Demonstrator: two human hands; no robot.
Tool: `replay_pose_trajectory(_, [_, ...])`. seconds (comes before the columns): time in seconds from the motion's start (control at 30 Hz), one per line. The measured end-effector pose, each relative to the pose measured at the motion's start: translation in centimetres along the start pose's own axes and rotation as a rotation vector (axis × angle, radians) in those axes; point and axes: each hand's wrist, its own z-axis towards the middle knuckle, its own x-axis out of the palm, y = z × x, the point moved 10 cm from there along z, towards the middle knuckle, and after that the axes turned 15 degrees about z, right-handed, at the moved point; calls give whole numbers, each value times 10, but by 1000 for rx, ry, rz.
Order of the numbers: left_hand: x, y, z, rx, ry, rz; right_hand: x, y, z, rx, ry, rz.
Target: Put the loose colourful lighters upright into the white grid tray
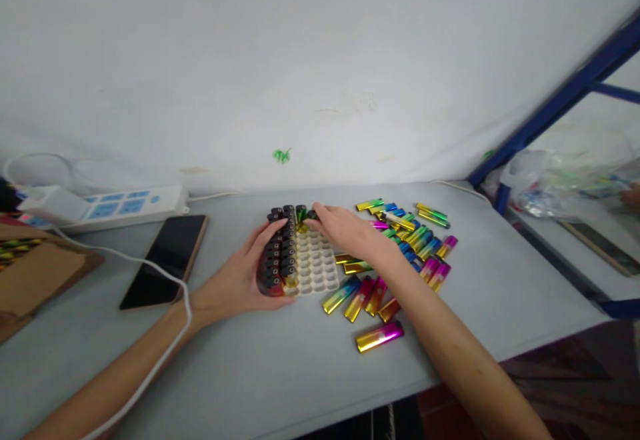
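Observation:
A white tray (319, 263) with rows of pockets lies on the table. Black-capped pieces (289, 252) stand upright in its left columns, and one more (301, 213) stands at the back of the following column. My left hand (245, 273) is wrapped round the tray's left side, fingers at the back and thumb at the front. With fingertips together, my right hand (340, 227) pinches a small black-ended piece (312, 215) over the back of the tray. Its lower part is hidden. Loose shiny two-tone tubes with dark ends (379, 337) lie to the right, partly behind my right forearm.
A dark phone (165, 263) lies to the left, crossed by a white cable (145, 260). Behind it are a power strip (135, 208) and a cardboard box (45, 273). A wall backs the table (280, 373). A blue metal frame (560, 107) and plastic bags (545, 177) are at right.

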Motion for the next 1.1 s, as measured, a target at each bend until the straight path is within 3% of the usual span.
replay_pose_trajectory(0.27, [2,4,-2,-24,25,12,17,0,8,116,-53,-15])
replay_pose_trajectory(0.47, [3,4,-1,-29,40,4,-2,4,-3,77,-78,-2])
replay_pose_trajectory(0.57, [3,4,0,-27,37,-2,-30,-18,-21,78,-183,22])
replay_pose_trajectory(0.73, [4,4,-1,-12,25,-2,-82,-84,-60,185,-387,46])
replay_pose_trajectory(0.87, [3,5,0,-11,9,1,-99,-108,-78,205,-399,106])
replay_pose_trajectory(1.0, [3,5,0,-1,1,7,-97,-102,-88,190,-383,234])
replay_pose_trajectory(1.1, [2,6,0,-3,-3,-6,-82,-77,-99,149,-335,347])
